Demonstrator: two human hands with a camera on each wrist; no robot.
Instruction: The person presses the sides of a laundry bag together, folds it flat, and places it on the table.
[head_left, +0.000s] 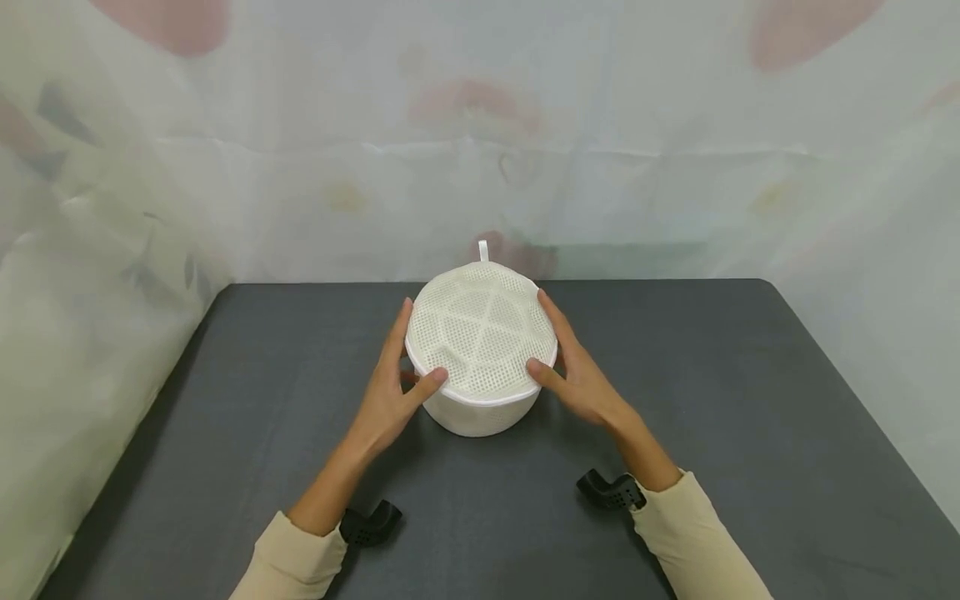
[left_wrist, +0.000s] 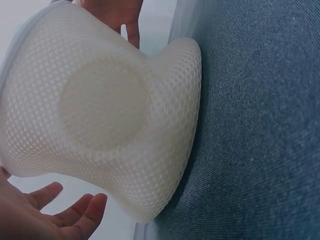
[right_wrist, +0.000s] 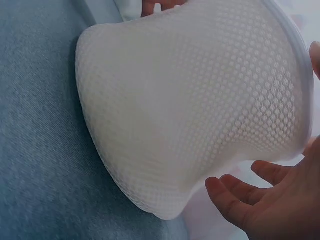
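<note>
A round white mesh pouch with a small loop tab at its far edge stands on the dark grey table. My left hand cups its left side, fingers straight along the wall and thumb laid on the top near the rim. My right hand mirrors this on the right side. In the left wrist view the mesh pouch has a dented side wall, and the left hand's fingers lie spread just off it. The right wrist view shows the pouch beside the right hand's straight fingers.
Pale floral fabric hangs behind the table and along its left side. Black wrist mounts sit under both beige sleeves. The table's right edge runs diagonally toward me.
</note>
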